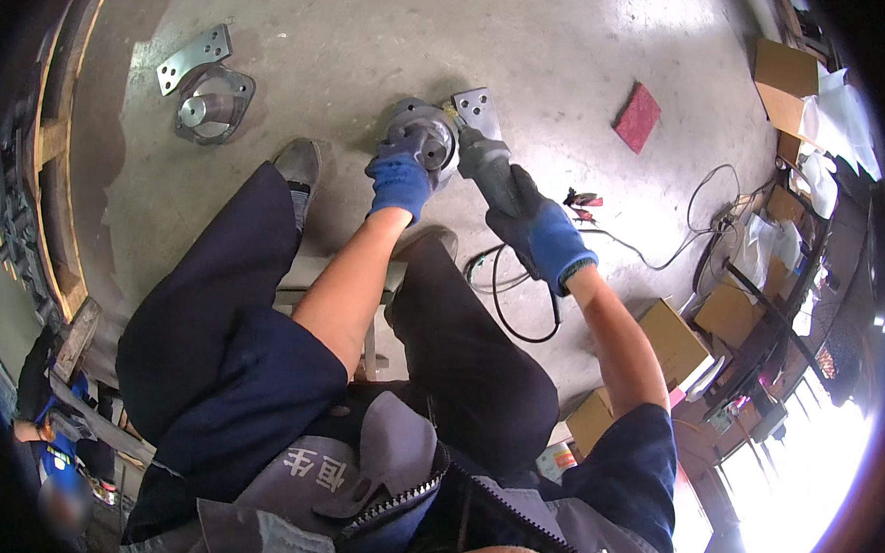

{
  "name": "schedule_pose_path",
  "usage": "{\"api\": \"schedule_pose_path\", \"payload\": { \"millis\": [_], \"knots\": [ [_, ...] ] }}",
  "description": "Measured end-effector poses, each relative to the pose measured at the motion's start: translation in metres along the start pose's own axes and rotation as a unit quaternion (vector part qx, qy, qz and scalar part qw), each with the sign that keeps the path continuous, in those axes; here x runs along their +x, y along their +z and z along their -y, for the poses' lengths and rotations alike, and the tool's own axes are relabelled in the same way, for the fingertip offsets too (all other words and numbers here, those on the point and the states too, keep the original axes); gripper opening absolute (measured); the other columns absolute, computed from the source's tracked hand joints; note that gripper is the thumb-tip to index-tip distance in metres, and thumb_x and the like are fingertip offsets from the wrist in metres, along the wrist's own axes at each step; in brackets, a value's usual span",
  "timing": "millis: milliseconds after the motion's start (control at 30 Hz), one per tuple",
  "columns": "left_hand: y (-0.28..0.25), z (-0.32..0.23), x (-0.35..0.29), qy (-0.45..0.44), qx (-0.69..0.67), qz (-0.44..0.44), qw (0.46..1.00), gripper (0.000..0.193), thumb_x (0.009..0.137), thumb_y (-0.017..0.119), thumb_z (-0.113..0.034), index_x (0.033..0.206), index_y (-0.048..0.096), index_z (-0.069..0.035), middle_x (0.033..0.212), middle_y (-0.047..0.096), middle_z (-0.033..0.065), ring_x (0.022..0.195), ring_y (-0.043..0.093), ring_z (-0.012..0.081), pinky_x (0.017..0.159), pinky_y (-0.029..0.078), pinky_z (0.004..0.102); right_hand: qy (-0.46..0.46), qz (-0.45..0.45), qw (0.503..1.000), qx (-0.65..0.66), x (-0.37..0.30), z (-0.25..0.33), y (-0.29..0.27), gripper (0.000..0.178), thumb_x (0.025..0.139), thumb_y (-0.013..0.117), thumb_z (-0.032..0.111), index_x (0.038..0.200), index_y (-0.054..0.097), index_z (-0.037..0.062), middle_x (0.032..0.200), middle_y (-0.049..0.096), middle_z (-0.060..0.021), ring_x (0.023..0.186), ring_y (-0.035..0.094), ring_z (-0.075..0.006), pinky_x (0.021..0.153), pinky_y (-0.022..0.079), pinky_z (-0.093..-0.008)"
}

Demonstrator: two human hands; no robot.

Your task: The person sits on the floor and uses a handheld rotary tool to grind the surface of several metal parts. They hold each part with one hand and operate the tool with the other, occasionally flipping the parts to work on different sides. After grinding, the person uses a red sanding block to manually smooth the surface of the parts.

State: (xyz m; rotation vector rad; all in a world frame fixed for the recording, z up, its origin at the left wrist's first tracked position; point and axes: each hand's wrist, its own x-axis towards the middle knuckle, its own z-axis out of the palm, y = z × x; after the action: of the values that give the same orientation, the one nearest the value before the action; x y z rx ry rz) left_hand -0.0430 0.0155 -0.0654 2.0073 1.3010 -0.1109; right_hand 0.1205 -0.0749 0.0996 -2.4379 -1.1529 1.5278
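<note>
My left hand [401, 176], in a blue and dark grey glove, is closed on a round metal flange part [441, 145] on the floor. The part has a shiny ring and a dark flanged edge. Gloved the same way, my right hand [538, 229] wraps round the body of a dark grey angle grinder [487, 165]. The grinder's head is close beside the flange part, with something yellowish near its tip. Just past the head lies a flat metal plate with holes [475, 105]. My glove and the tool hide part of the contact area.
Another flange part with a shaft stub [212, 107] and a curved drilled plate [194, 59] lie at the far left. A red pad [638, 119] is at the right. Cables [647, 264] cross the floor towards cardboard boxes [674, 342]. A wooden pallet [57, 192] stands left.
</note>
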Motion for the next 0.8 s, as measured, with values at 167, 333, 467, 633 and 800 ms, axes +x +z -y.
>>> {"api": "schedule_pose_path", "payload": {
  "millis": [167, 333, 467, 633, 800],
  "knots": [
    [-0.003, 0.004, 0.011, -0.037, -0.041, 0.075, 0.996, 0.068, 0.067, 0.074, -0.025, 0.129, 0.048, -0.013, 0.128, 0.048, 0.0211, 0.111, 0.052, 0.0401, 0.09, 0.046, 0.0472, 0.064, 0.043, 0.996, 0.046, -0.016, 0.005, -0.006, 0.068, 0.084, 0.062, 0.031, 0.141, 0.032, 0.008, 0.099, 0.063, -0.0245, 0.091, 0.064, -0.0337, 0.08, 0.048, -0.0381],
    [-0.027, -0.017, 0.007, -0.056, -0.012, 0.089, 0.994, 0.065, 0.069, 0.073, -0.028, 0.128, 0.049, -0.015, 0.13, 0.047, 0.0209, 0.112, 0.053, 0.0396, 0.089, 0.046, 0.0472, 0.039, 0.015, 0.999, -0.007, -0.017, -0.012, -0.001, 0.068, 0.084, 0.061, 0.03, 0.141, 0.032, 0.0093, 0.099, 0.063, -0.0271, 0.094, 0.064, -0.0374, 0.08, 0.048, -0.0401],
    [-0.01, -0.002, 0.005, -0.032, -0.023, 0.021, 0.999, 0.062, 0.071, 0.072, -0.029, 0.127, 0.05, -0.017, 0.131, 0.047, 0.0202, 0.112, 0.053, 0.0397, 0.089, 0.046, 0.0478, 0.009, 0.013, 1.0, -0.011, 0.01, 0.014, -0.003, 0.069, 0.083, 0.06, 0.034, 0.14, 0.032, 0.0088, 0.099, 0.063, -0.0283, 0.095, 0.062, -0.0406, 0.08, 0.047, -0.0432],
    [0.0, 0.002, 0.001, 0.019, -0.031, -0.054, 0.998, 0.051, 0.072, 0.073, -0.028, 0.118, 0.055, -0.018, 0.122, 0.056, 0.0165, 0.106, 0.058, 0.0385, 0.08, 0.049, 0.0479, 0.011, 0.003, 0.999, -0.054, -0.003, 0.004, -0.008, 0.068, 0.082, 0.059, 0.032, 0.141, 0.032, 0.0101, 0.097, 0.063, -0.0274, 0.095, 0.063, -0.0399, 0.08, 0.048, -0.0426],
    [0.005, 0.006, 0.006, 0.001, -0.011, -0.005, 1.0, 0.053, 0.072, 0.073, -0.031, 0.119, 0.055, -0.018, 0.127, 0.053, 0.0157, 0.105, 0.058, 0.0376, 0.079, 0.05, 0.0486, 0.022, 0.023, 0.998, -0.047, -0.017, -0.016, -0.006, 0.072, 0.082, 0.061, 0.029, 0.143, 0.027, 0.0125, 0.103, 0.063, -0.0251, 0.095, 0.064, -0.0388, 0.082, 0.048, -0.0413]
  ]
}}
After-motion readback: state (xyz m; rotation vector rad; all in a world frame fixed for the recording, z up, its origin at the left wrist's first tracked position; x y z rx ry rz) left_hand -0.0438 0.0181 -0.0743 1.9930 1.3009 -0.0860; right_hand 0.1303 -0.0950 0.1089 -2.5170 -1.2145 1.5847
